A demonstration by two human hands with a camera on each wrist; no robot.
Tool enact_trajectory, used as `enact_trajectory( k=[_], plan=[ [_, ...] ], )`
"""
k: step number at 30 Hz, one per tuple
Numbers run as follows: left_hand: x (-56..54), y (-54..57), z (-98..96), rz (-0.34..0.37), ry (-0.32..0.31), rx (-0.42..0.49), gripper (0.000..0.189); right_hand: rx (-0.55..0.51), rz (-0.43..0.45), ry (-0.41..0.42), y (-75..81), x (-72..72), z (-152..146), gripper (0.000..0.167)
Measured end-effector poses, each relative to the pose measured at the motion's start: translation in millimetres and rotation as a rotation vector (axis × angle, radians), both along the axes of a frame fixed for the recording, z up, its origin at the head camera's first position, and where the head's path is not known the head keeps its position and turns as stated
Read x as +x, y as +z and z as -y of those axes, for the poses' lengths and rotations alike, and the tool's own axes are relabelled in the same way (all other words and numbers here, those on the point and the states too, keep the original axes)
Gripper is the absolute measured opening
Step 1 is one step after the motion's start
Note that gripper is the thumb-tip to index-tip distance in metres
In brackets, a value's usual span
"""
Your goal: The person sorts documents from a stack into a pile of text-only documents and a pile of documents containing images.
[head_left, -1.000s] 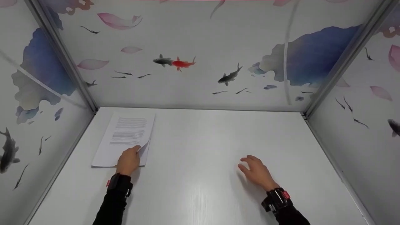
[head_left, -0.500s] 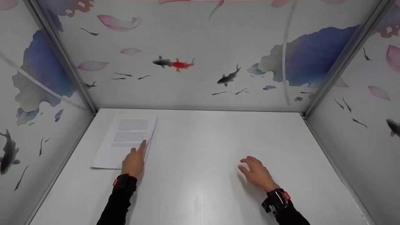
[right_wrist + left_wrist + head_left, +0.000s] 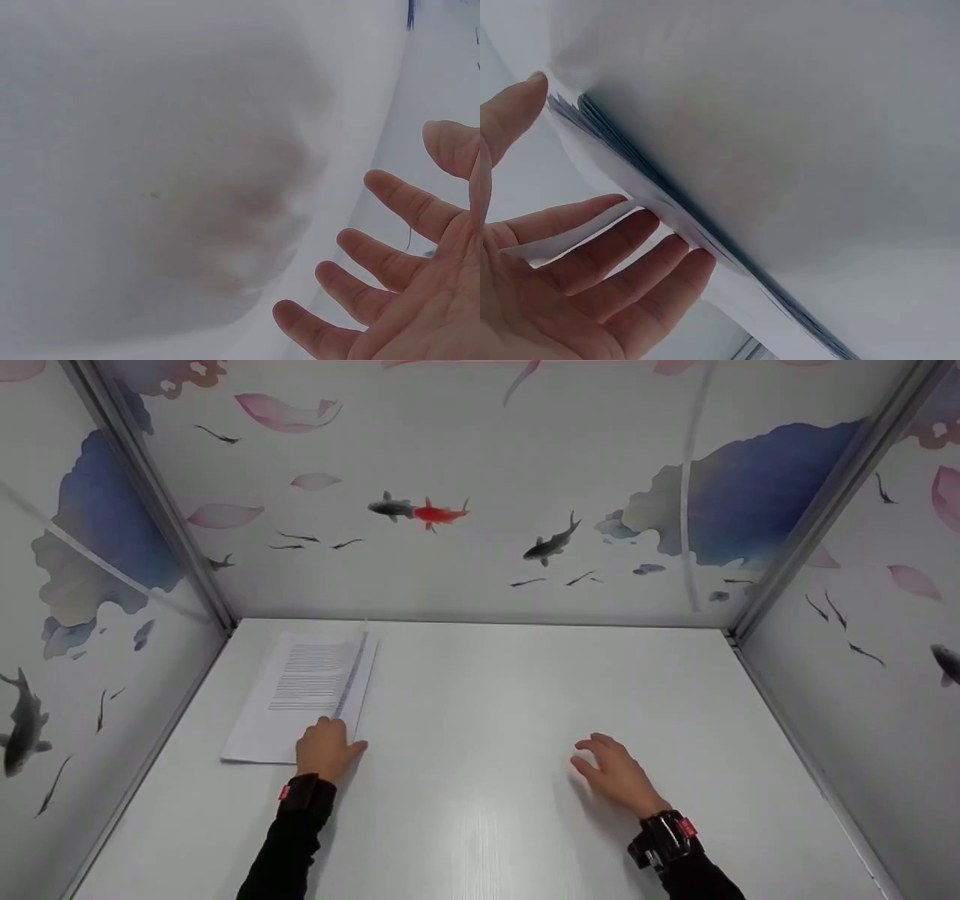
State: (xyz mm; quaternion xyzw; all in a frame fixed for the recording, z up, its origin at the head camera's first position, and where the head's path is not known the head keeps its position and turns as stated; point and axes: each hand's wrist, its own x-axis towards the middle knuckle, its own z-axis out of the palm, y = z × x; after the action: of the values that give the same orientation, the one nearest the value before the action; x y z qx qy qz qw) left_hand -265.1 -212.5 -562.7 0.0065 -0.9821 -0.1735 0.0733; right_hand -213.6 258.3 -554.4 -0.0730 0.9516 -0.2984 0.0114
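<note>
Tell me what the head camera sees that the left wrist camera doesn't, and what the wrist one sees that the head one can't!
Only the head view shows the red fish on the back wall, the printed lines on the paper, and the right grip.

Only the left wrist view shows the palm side of the left grip and a pale paper edge crossing its fingers.

Both show the left grip at the paper stack, with the thumb sticking out.
</note>
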Motion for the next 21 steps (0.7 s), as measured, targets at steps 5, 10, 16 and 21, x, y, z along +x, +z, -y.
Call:
enact_trajectory(
  k=[5, 10, 16, 21],
  plan=[
    [0.2, 10.8, 1.8, 0.06, 0.015, 0.043, 0.032, -0.011, 0.009, -0.003, 0.0, 0.0, 0.4, 0.038],
    [1.7, 23.1, 8.9, 0.137, 0.027, 0.132, 0.031, -0.014, -0.001, 0.0, 0.3, 0.9, -1.8, 0.038],
    [-2.1, 22.9, 16.1, 0.116, 0.007, 0.155, 0.024, -0.027, -0.003, -0.001, -0.1, 0.5, -2.3, 0.038],
    [-3.1, 19.4, 23.2, 0.058, 0.088, 0.215, 0.023, -0.026, 0.002, -0.003, -0.7, 1.6, -1.1, 0.038]
  ],
)
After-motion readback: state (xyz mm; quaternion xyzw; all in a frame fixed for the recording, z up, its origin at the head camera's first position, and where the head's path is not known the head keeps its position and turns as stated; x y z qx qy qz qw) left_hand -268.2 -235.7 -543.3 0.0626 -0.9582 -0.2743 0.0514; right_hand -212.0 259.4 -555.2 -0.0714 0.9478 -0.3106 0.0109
